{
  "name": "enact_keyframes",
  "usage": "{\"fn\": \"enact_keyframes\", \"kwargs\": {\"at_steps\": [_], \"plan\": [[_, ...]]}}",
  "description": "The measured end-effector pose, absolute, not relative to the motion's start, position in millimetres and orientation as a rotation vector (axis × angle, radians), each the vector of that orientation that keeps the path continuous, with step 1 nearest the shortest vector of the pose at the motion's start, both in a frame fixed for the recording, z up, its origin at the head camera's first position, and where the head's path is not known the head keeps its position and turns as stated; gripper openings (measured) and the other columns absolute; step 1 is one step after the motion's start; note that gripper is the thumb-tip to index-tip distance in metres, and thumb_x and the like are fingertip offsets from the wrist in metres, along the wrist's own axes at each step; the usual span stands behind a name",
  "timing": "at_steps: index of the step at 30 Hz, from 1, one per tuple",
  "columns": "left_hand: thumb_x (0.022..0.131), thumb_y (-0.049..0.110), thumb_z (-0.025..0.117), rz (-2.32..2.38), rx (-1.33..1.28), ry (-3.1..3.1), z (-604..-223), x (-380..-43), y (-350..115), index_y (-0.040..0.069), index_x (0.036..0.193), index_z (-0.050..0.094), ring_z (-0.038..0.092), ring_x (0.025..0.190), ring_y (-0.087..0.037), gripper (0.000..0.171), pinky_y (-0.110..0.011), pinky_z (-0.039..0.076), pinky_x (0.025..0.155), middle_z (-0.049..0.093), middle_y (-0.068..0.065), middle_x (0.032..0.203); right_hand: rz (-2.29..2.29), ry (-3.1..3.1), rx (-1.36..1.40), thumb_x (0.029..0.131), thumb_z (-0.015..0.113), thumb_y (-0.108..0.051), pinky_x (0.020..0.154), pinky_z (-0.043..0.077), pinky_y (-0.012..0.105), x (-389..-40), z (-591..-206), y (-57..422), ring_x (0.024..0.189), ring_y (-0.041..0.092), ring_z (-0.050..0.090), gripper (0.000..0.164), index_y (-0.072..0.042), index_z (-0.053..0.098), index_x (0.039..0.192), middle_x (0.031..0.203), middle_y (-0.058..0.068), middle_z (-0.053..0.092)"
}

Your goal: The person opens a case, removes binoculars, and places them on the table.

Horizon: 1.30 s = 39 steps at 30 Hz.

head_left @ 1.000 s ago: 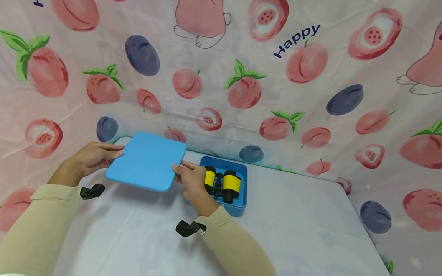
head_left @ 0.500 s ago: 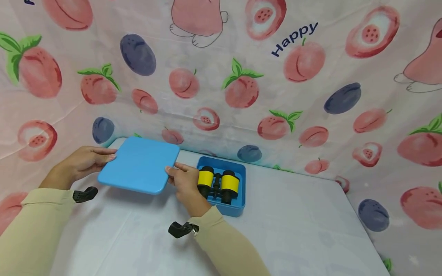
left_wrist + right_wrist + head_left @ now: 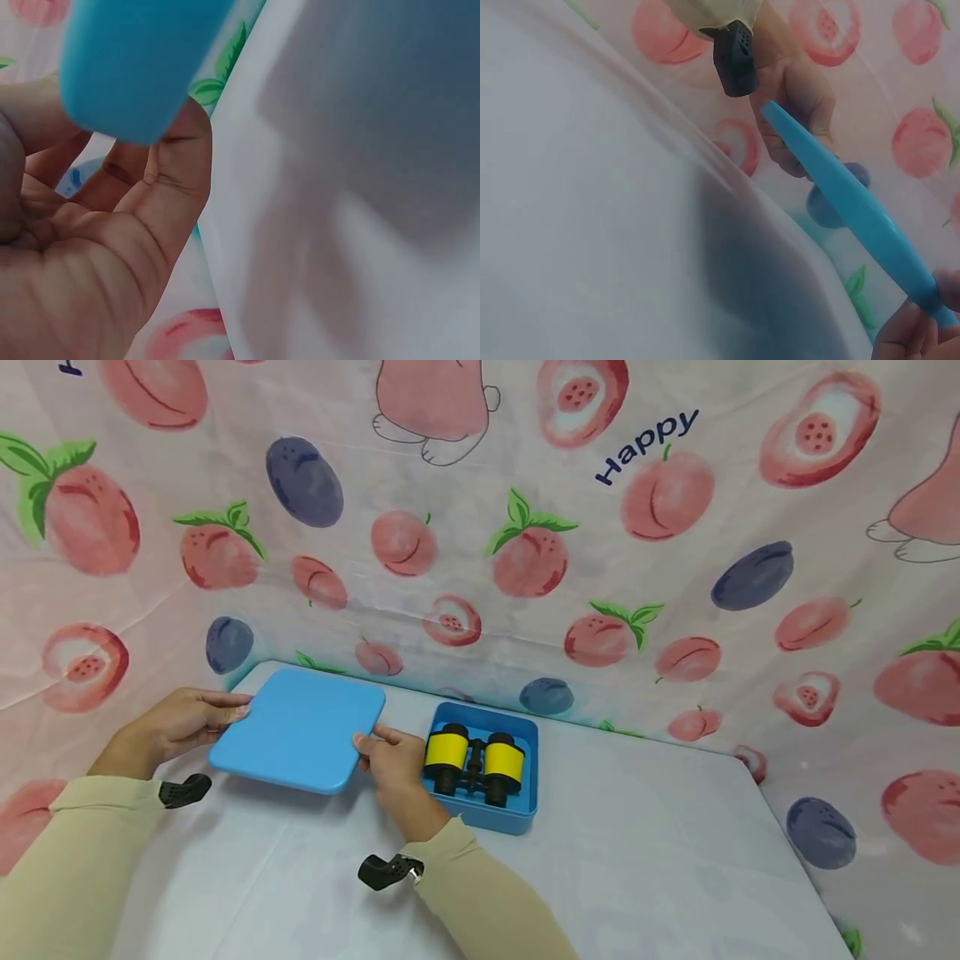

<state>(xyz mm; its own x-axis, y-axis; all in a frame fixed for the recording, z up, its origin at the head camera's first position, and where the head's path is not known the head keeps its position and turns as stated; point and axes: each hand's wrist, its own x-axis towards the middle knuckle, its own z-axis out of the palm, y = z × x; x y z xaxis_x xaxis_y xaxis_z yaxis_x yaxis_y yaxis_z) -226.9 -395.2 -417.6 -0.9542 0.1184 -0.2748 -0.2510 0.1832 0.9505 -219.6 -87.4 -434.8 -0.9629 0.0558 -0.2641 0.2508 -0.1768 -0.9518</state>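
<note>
A flat blue lid (image 3: pixel 300 731) with rounded corners is held above the left part of the table. My left hand (image 3: pixel 180 727) pinches its left edge between thumb and fingers; the left wrist view shows the lid's corner (image 3: pixel 135 75) in that grip. With thumb on top, my right hand (image 3: pixel 393 768) pinches the opposite edge. The right wrist view has the lid (image 3: pixel 847 206) edge-on, over its shadow. Just right of my right hand stands an uncovered blue box (image 3: pixel 487 818), with black and yellow binoculars (image 3: pixel 474 764) lying inside.
A white cloth covers the table (image 3: pixel 645 843). Behind it and at the sides hangs a fruit-printed curtain (image 3: pixel 480 543). Black wrist cameras (image 3: pixel 386 871) stick out below both sleeves.
Both hands have carried the lid left and lower, away from the box. More of the binoculars and the box's left side now shows beside my right hand.
</note>
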Motion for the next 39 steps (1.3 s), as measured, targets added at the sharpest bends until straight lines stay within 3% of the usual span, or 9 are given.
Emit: {"fn": "enact_keyframes", "kwargs": {"at_steps": [3, 6, 11, 15, 19, 27, 31, 34, 39], "plan": [[0.101, 0.019, 0.07, 1.783, -0.128, 2.226, -421.2, -225.4, -397.5, 0.046, 0.099, 0.078, 0.065, 0.088, -0.001, 0.028, -0.02, 0.061, 0.081, 0.069, 0.023, 0.098, -2.276, 1.929, 0.372, 0.088, 0.082, -0.005, 0.065, 0.058, 0.023, -218.9, -438.3, -89.8, 0.066, 0.012, 0.061, 0.033, 0.001, 0.076, 0.12, 0.098, 0.011, 0.074], [0.101, 0.022, 0.07, 1.728, -0.122, 2.276, -424.6, -224.1, -399.1, 0.04, 0.114, 0.078, 0.064, 0.089, -0.002, 0.023, -0.02, 0.061, 0.082, 0.067, 0.025, 0.099, -2.269, 1.928, 0.378, 0.088, 0.082, -0.005, 0.067, 0.059, 0.025, -217.9, -441.0, -91.3, 0.067, 0.012, 0.062, 0.034, 0.002, 0.075, 0.121, 0.099, 0.011, 0.074], [0.101, 0.022, 0.07, 1.674, -0.123, 2.319, -429.1, -223.3, -400.4, 0.013, 0.141, 0.066, 0.063, 0.09, -0.002, 0.041, -0.021, 0.061, 0.082, 0.066, 0.026, 0.101, -2.229, 1.951, 0.389, 0.09, 0.081, -0.007, 0.074, 0.062, 0.03, -215.7, -443.8, -92.9, 0.069, 0.013, 0.062, 0.034, 0.001, 0.075, 0.123, 0.099, 0.01, 0.073], [0.102, 0.025, 0.069, 1.622, -0.129, 2.361, -431.6, -223.4, -400.9, -0.002, 0.149, 0.05, 0.063, 0.09, -0.001, 0.058, -0.021, 0.061, 0.082, 0.066, 0.026, 0.101, -2.187, 1.984, 0.397, 0.09, 0.08, -0.007, 0.078, 0.064, 0.032, -214.2, -445.6, -95.4, 0.071, 0.013, 0.063, 0.034, 0.001, 0.074, 0.123, 0.099, 0.009, 0.072], [0.102, 0.03, 0.068, 1.533, -0.121, 2.419, -433.5, -224.4, -400.5, -0.005, 0.153, 0.042, 0.061, 0.092, 0.001, 0.067, -0.02, 0.06, 0.082, 0.063, 0.023, 0.106, -2.152, 2.007, 0.409, 0.091, 0.079, -0.006, 0.081, 0.064, 0.033, -214.6, -448.4, -97.2, 0.075, 0.013, 0.066, 0.034, 0.0, 0.074, 0.124, 0.101, 0.009, 0.07], [0.104, 0.028, 0.066, 1.473, -0.116, 2.435, -436.7, -229.4, -400.0, -0.006, 0.154, 0.04, 0.06, 0.093, 0.004, 0.066, -0.019, 0.059, 0.083, 0.063, 0.013, 0.117, -2.044, 2.061, 0.443, 0.094, 0.077, -0.009, 0.083, 0.063, 0.031, -217.0, -455.4, -99.4, 0.08, 0.015, 0.068, 0.035, -0.003, 0.073, 0.127, 0.107, 0.007, 0.07], [0.106, 0.023, 0.062, 1.451, -0.107, 2.439, -438.7, -230.9, -400.2, -0.009, 0.154, 0.038, 0.059, 0.094, 0.008, 0.063, -0.017, 0.059, 0.084, 0.064, -0.013, 0.134, -2.014, 2.077, 0.438, 0.094, 0.077, -0.009, 0.083, 0.064, 0.03, -217.7, -458.1, -101.7, 0.08, 0.014, 0.07, 0.033, -0.004, 0.073, 0.127, 0.106, 0.007, 0.07], [0.107, 0.023, 0.06, 1.411, -0.1, 2.455, -440.9, -231.9, -398.9, -0.01, 0.154, 0.038, 0.058, 0.096, 0.009, 0.062, -0.017, 0.059, 0.085, 0.047, -0.034, 0.152, -1.99, 2.106, 0.444, 0.094, 0.077, -0.01, 0.082, 0.064, 0.03, -217.9, -459.7, -102.5, 0.079, 0.013, 0.07, 0.032, -0.004, 0.074, 0.126, 0.104, 0.006, 0.07], [0.108, 0.022, 0.058, 1.347, -0.102, 2.488, -443.9, -234.2, -397.3, -0.011, 0.154, 0.038, 0.058, 0.099, 0.005, 0.06, -0.018, 0.059, 0.084, 0.036, -0.041, 0.157, -1.951, 2.154, 0.452, 0.094, 0.077, -0.008, 0.084, 0.065, 0.032, -218.3, -461.1, -103.6, 0.077, 0.013, 0.072, 0.03, -0.004, 0.074, 0.123, 0.099, 0.005, 0.071]]}}
